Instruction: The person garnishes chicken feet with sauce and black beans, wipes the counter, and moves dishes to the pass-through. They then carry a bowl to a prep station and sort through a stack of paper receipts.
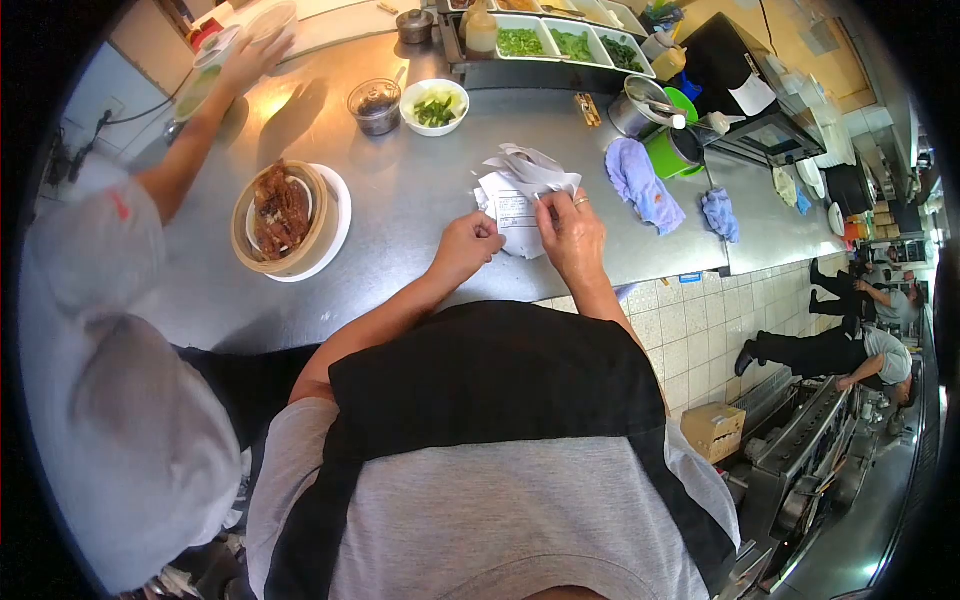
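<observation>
A bunch of printed paper order slips [516,208] is on the steel counter in front of me, some crumpled and folded over at the top. My right hand [574,238], with a ring on one finger, pinches the slips at their right side. At their lower left edge, my left hand [468,246] is closed with thumb and fingertips together, touching the paper. To the left, a bamboo steamer [242,232] holds brown braised food on a white plate [340,228]. Beyond the slips stand a white bowl of chopped greens [435,108] and a glass bowl of dark sauce [376,106].
A co-worker [110,300] at my left reaches to the far counter, holding a bowl [270,22]. Purple cloths [642,184], a green container [672,155] and a microwave [765,138] stand right. Trays of chopped greens [572,46] line the back. Other people are far right.
</observation>
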Tool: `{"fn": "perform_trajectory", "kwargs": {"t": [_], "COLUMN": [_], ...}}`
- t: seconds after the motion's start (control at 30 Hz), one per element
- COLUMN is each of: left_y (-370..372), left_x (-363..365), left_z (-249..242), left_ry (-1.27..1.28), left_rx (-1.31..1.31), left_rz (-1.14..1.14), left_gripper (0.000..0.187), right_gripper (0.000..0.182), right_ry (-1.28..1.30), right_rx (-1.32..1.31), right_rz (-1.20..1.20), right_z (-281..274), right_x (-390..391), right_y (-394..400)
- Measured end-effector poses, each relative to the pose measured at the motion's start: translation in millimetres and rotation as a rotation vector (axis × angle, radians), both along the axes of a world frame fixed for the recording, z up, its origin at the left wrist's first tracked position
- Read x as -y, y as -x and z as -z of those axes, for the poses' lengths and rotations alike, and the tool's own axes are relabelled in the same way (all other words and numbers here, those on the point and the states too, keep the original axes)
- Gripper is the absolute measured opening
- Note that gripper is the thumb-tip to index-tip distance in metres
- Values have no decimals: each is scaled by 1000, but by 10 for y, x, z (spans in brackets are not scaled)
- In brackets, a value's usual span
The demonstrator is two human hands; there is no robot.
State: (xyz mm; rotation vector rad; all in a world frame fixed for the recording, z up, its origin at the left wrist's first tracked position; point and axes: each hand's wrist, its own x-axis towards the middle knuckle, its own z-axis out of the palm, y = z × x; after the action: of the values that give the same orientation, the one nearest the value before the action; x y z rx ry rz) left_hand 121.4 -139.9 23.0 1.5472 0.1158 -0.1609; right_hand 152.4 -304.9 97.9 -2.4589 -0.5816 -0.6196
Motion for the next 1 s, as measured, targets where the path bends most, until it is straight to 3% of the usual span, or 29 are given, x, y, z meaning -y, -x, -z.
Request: {"fn": "perform_trajectory", "kwargs": {"t": [1.0], "left_y": [9], "left_x": [-10], "left_z": [-50], "left_ry": [-18], "left_rx": [-43], "left_rz": [30], "left_gripper": [12], "right_gripper": [11], "right_ry": [-11], "right_rx": [-74], "right_rz": [31], "right_z": [-6], "right_x": [-16], "right_y": [38]}}
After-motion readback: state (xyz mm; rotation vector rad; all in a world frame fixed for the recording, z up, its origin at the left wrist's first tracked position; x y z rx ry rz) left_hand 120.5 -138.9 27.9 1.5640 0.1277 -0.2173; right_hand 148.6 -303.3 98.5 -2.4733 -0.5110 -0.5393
